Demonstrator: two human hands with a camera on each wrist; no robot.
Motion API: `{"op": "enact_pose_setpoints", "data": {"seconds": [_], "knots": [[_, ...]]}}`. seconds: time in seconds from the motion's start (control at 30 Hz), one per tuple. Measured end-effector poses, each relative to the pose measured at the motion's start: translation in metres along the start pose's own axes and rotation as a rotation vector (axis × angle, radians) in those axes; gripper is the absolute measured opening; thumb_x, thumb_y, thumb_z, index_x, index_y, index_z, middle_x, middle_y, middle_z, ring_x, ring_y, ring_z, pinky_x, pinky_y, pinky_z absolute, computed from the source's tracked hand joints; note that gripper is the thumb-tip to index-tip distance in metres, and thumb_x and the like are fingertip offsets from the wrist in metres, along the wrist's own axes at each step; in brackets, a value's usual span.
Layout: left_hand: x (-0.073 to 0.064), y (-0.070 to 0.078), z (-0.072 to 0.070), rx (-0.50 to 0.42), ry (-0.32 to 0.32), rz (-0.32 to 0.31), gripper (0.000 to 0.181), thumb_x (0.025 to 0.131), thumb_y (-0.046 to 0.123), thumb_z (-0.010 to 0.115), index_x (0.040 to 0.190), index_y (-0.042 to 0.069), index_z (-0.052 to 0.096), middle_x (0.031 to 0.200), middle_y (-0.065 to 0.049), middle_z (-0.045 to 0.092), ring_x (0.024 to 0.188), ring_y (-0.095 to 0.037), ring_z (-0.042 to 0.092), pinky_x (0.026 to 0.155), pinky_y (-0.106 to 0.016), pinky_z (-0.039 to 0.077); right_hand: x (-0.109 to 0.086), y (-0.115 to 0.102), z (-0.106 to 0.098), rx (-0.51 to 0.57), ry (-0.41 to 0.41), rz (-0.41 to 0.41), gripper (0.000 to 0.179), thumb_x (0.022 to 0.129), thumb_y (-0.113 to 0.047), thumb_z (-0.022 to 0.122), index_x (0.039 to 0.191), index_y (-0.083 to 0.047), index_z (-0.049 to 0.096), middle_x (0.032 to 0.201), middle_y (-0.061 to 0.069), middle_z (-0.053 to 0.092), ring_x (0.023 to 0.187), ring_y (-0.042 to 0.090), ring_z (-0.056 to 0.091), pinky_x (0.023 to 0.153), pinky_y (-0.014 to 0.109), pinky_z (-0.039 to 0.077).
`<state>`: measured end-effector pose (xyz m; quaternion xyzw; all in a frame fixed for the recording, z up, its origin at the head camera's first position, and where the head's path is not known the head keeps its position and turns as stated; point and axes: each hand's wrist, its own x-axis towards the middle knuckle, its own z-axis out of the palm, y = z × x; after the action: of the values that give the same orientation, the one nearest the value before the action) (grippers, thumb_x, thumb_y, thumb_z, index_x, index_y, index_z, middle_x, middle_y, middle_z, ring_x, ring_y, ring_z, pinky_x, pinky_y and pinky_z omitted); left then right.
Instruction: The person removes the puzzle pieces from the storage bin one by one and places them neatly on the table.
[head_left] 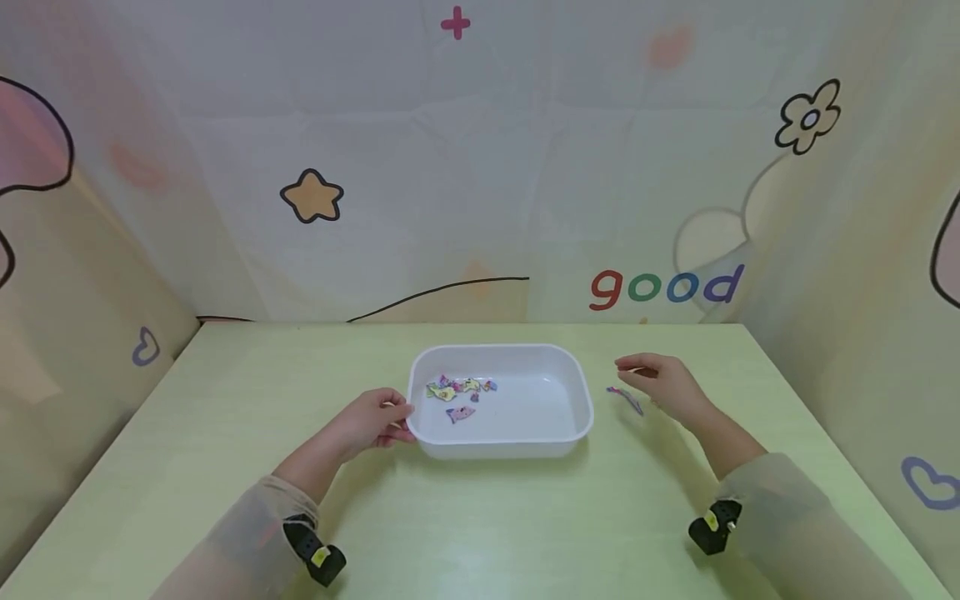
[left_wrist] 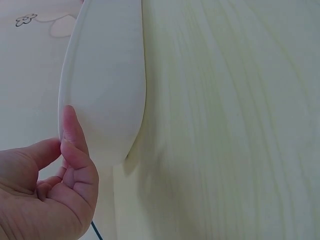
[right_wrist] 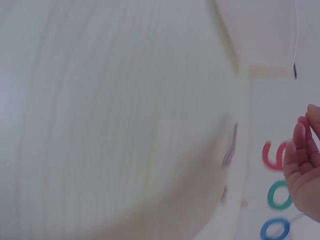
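Note:
With thumb and fingers my left hand (head_left: pixel 380 418) pinches the left rim of a white plastic tub (head_left: pixel 540 417). The left wrist view shows this left hand (left_wrist: pixel 60 192) on the edge of the tub wall (left_wrist: pixel 107 75). Inside, to the left, lie several small colourful flat pieces (head_left: pixel 444 392), with a pink fish-shaped one (head_left: pixel 460 413) nearer the front. My right hand (head_left: pixel 667 385) hovers right of the tub, fingers fairly straight, nothing visible between them. Below its fingertips a thin pink-purple strip (head_left: pixel 626 401) lies on the table, seen also as a purple strip (right_wrist: pixel 230 146) in the right wrist view.
A pale wood-grain table (head_left: pixel 480 525) carries the tub. Behind it hangs a printed cloth (head_left: pixel 480 183) with a star, a flower and the word "good"; cloth walls stand at both sides. A small dark piece (right_wrist: pixel 223 195) lies near the strip.

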<state>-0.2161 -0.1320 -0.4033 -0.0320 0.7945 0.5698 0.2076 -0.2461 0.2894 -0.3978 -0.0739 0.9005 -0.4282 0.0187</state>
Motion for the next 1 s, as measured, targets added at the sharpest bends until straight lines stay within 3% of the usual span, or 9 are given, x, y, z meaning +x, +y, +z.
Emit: {"op": "enact_pose_setpoints", "data": {"seconds": [0.27, 0.53, 1.0], "knots": [[0.001, 0.000, -0.002, 0.007, -0.014, 0.015, 0.020, 0.098, 0.014, 0.049, 0.105, -0.004, 0.050, 0.082, -0.010, 0.061, 0.067, -0.012, 0.063, 0.056, -0.022, 0.042, 0.010, -0.041, 0.027, 0.194, -0.059, 0.062, 0.042, 0.091, -0.029, 0.061, 0.123, -0.003, 0.057, 0.121, 0.016, 0.057, 0.111, 0.035, 0.053, 0.092, 0.047, 0.043], [0.001, 0.000, -0.001, 0.003, -0.012, -0.001, 0.021, 0.097, 0.014, 0.050, 0.106, -0.004, 0.049, 0.082, -0.010, 0.061, 0.066, -0.012, 0.063, 0.056, -0.022, 0.043, 0.021, -0.061, 0.053, 0.214, -0.109, 0.016, 0.036, 0.091, -0.020, 0.062, 0.121, 0.001, 0.059, 0.117, 0.014, 0.060, 0.105, 0.030, 0.056, 0.088, 0.031, 0.047], [0.000, -0.001, -0.002, -0.010, -0.020, 0.014, 0.023, 0.097, 0.016, 0.050, 0.107, -0.005, 0.050, 0.082, -0.010, 0.061, 0.067, -0.013, 0.063, 0.056, -0.023, 0.043, 0.038, -0.081, 0.099, 0.215, -0.182, -0.054, 0.028, 0.089, -0.012, 0.064, 0.114, 0.001, 0.063, 0.109, 0.010, 0.064, 0.094, 0.019, 0.059, 0.085, 0.033, 0.048]]}}
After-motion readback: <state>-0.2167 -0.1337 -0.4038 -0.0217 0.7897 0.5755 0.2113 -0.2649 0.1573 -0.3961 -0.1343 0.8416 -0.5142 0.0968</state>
